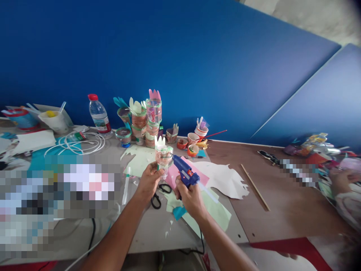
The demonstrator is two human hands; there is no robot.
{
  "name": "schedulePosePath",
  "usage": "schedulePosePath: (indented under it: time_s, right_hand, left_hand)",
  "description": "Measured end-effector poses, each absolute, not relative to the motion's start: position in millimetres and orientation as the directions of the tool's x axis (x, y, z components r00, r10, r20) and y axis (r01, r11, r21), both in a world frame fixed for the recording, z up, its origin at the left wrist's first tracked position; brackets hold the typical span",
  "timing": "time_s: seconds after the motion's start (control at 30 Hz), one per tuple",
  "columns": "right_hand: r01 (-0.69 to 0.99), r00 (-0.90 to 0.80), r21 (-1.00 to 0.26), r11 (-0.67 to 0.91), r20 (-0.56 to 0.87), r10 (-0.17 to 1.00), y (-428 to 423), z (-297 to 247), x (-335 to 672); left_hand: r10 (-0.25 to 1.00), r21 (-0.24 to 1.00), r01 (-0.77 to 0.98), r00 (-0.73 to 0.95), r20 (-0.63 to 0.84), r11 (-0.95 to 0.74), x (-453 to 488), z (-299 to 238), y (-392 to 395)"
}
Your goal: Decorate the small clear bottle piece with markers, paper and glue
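Our left hand [150, 177] pinches the lower part of a small, clear, brown-and-green-patterned cup [164, 152] between thumb and fingers, keeping it upright in front of us, with white finger-shaped paper rising from its rim. Our right hand [190, 195] is wrapped around the handle of a blue plastic glue gun [184, 168], its nozzle pointing at the cup's side nearest that hand; we cannot tell whether the tip touches. We judge the step in hand to be gluing on the cup, and the next move to call for a steady grip, a small dab well placed and fingers clear of the hot tip. Between our hands, black-handled scissors [156, 201] lie on the grey desk [146, 237]; just beyond them is a pink paper sheet [201, 169]. Farther beyond our left hand stand stacked, paper-trimmed clear cups [139, 118].
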State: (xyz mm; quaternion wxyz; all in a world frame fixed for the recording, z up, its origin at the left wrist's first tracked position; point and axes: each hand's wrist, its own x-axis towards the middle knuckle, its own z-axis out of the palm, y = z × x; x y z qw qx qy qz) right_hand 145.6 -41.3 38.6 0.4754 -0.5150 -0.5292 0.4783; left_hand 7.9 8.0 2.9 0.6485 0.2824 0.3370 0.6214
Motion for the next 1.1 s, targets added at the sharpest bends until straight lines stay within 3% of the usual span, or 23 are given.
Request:
schedulePosePath:
  time_s: [0.23, 0.33, 0.5, 0.6, 0.67, 0.9, 1.1]
  right_hand:
    - [0.009, -0.046, -1.000, -0.016, -0.017, 0.999, -48.7, 42.8, 145.1]
    - [0.049, -0.038, -0.999, 0.019, 0.017, 0.999, -52.9, 42.6, 154.9]
    - [0.319, -0.060, -0.920, 0.227, 0.220, 0.974, -52.4, 43.6, 191.1]
    - [0.589, -0.116, -0.728, 0.350, 0.353, 0.929, -45.2, 36.6, 224.8]
    - [0.733, -0.132, -0.586, 0.346, 0.376, 0.917, -39.1, 26.4, 249.6]
    - [0.952, -0.095, -0.279, 0.127, 0.126, 0.987, -24.8, 0.6, 297.4]
    - [0.971, -0.114, -0.213, 0.111, -0.002, 0.993, -18.9, -3.0, 293.3]
  left_hand:
    - [0.997, 0.766, -0.640, -0.005, -0.083, 0.061, 8.4, 1.9, 8.7]
    - [0.996, 0.767, -0.638, -0.008, -0.087, 0.062, 7.9, 2.4, 8.8]
    - [0.994, 0.762, -0.643, -0.016, -0.110, 0.075, 6.9, 1.5, 10.4]
    - [0.992, 0.745, -0.663, -0.024, -0.121, 0.075, 6.7, 1.1, 11.0]
    - [0.991, 0.740, -0.668, -0.038, -0.130, 0.072, 6.7, 0.9, 11.2]
    - [0.994, 0.750, -0.659, -0.026, -0.109, 0.065, 6.9, -1.7, 13.2]
    - [0.991, 0.745, -0.662, -0.023, -0.133, 0.085, 6.5, -2.4, 13.2]
